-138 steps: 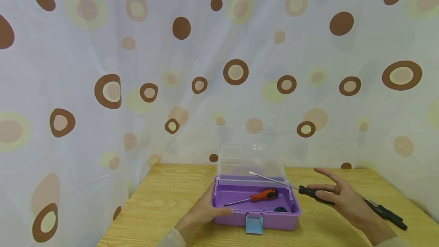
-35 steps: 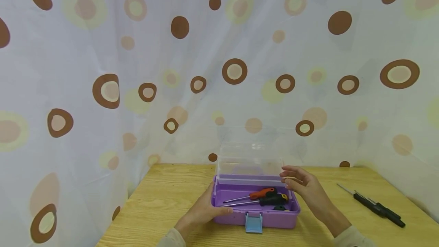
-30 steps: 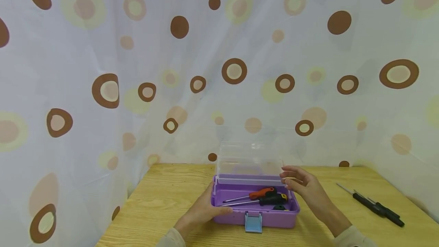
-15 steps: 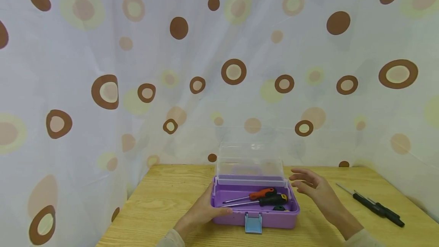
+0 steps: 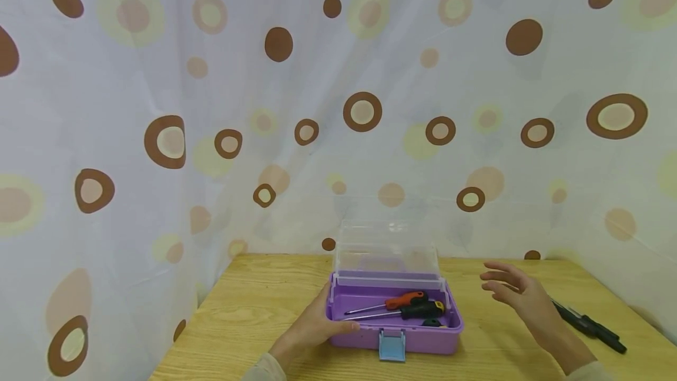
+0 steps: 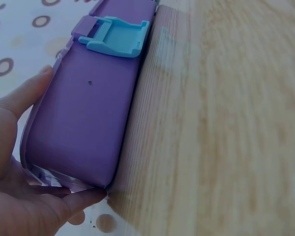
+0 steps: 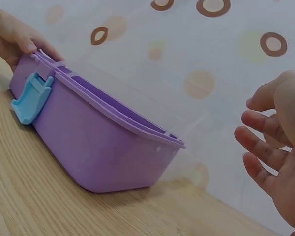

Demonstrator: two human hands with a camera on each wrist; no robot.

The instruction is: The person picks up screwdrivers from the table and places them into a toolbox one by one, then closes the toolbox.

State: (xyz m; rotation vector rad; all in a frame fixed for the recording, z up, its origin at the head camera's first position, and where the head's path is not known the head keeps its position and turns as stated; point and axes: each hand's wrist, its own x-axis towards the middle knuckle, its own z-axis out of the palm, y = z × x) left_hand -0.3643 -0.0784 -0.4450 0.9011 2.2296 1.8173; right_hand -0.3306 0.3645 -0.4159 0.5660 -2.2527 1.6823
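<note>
A purple toolbox (image 5: 394, 341) stands on the table with its clear lid (image 5: 388, 246) raised at the back and its blue latch (image 5: 392, 346) hanging at the front. My left hand (image 5: 317, 322) grips the box's left end, thumb over the front rim and fingers round the side, as the left wrist view confirms. Inside lie an orange-and-black screwdriver (image 5: 406, 300), a black screwdriver with a yellow end (image 5: 422, 310), and a dark green handle (image 5: 432, 323) partly hidden by the front wall. My right hand (image 5: 529, 304) hovers to the right of the box, holding nothing, fingers loosely bent.
Black-handled screwdrivers (image 5: 592, 327) lie close together on the wooden table (image 5: 238, 310) at the right, partly covered by my right hand in the head view. A dotted curtain (image 5: 317, 75) hangs behind and along the sides.
My right hand held a black screwdriver earlier; a black screwdriver now lies in the toolbox. Since then that hand has moved right, away from the box. My left hand has stayed on the box.
</note>
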